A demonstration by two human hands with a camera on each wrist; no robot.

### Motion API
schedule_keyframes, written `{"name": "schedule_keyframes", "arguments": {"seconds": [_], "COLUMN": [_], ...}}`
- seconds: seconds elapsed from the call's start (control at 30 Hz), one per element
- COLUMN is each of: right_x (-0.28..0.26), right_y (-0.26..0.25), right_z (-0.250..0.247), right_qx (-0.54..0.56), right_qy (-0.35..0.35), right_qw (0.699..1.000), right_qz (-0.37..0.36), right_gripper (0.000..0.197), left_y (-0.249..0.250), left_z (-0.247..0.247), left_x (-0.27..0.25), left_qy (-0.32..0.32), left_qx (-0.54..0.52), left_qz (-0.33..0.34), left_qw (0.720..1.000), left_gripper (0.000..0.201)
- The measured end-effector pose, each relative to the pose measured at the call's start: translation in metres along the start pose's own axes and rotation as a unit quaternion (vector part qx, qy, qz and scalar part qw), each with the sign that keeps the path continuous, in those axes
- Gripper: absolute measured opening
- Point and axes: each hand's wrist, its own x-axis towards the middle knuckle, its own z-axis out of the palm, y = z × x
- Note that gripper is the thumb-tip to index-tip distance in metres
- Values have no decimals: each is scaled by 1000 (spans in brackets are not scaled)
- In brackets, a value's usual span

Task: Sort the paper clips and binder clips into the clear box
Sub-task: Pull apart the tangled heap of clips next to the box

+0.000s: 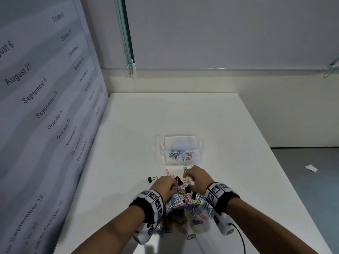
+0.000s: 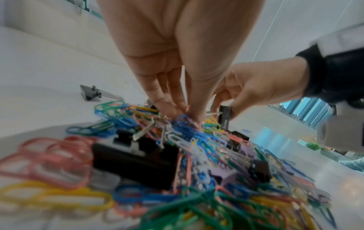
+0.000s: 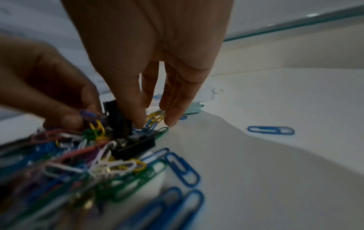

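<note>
- On the white table, head view: both hands are down in the mixed clip pile at the near edge. Left hand has fingers curled into the pile, right hand is curled over a black binder clip. Clear box sits just beyond the pile, with coloured paper clips in its near part. One stray binder clip lies left of the pile, apart from it.
- Left wrist view: left hand's fingertips pinch a bunch of blue paper clips at the top of the pile. Right hand pinches the black binder clip between thumb and fingers.
- Right wrist view: thumb and forefinger grip the black binder clip; other fingers hang straight. A single blue paper clip lies alone on the table to the right.
</note>
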Motion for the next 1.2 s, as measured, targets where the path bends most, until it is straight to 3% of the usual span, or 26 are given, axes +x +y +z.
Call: {"name": "schedule_keyframes", "arguments": {"seconds": [0.13, 0.37, 0.6, 0.67, 0.77, 0.97, 1.1, 1.2], "right_x": [-1, -10, -12, -7, 3, 23, 28, 23], "right_y": [0, 1, 5, 4, -2, -13, -12, -9], "right_z": [7, 5, -15, -26, -46, -77, -74, -64], "right_qx": [-71, -12, 48, 70, 102, 162, 155, 145], "right_qy": [-48, -35, -27, -14, 40, 164, 165, 157], "right_qw": [996, 999, 997, 995, 991, 970, 972, 975], "right_qz": [-18, 14, 61, 72, 73, 73, 63, 52], "right_gripper": [56, 17, 20, 8, 5, 19, 28, 27], "left_y": [-3, -4, 4, 8, 14, 15, 13, 11], "left_z": [-10, -29, -55, -62, -69, -70, -67, -61], "left_x": [2, 11, 35, 44, 55, 53, 38, 23], "left_qy": [14, 58, 112, 133, 138, 101, 95, 87], "left_qx": [-64, -176, -225, -223, -232, -186, -152, -138], "left_qz": [-26, -33, -55, -60, -71, -81, -49, -15], "left_qw": [998, 982, 966, 964, 960, 974, 983, 987], "left_gripper": [19, 12, 15, 19, 25, 34, 42, 37]}}
